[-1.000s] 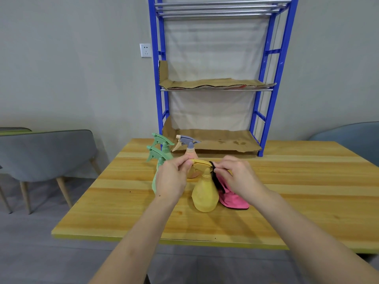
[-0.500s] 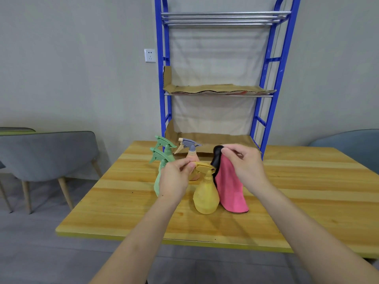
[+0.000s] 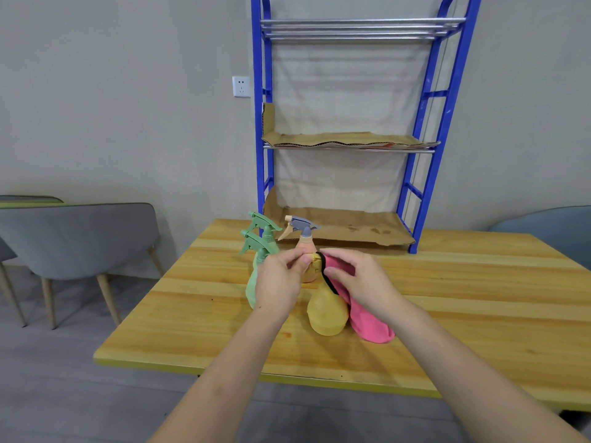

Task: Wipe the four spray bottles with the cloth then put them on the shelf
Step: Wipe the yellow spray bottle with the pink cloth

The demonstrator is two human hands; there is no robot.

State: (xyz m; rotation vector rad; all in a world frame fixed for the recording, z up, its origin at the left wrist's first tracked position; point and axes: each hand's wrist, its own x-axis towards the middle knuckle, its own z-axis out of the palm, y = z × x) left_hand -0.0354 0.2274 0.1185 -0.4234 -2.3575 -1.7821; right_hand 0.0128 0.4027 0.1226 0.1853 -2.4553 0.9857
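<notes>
Shelf (image 3: 339, 225), blue steel-framed with cardboard liners, stands at 12 o'clock, no bottles on it. My right hand (image 3: 361, 282) has brought the pink microfibre cloth (image 3: 372, 327) down against the pear-shaped yellow plastic spray bottle (image 3: 326, 314); wiping is underway. My left hand (image 3: 278, 282) pinches the nozzle.

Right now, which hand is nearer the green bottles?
Left. The left hand overlaps the green bottles, pinching the yellow bottle's top; the right hand sits beyond it, holding the pink cloth.
</notes>
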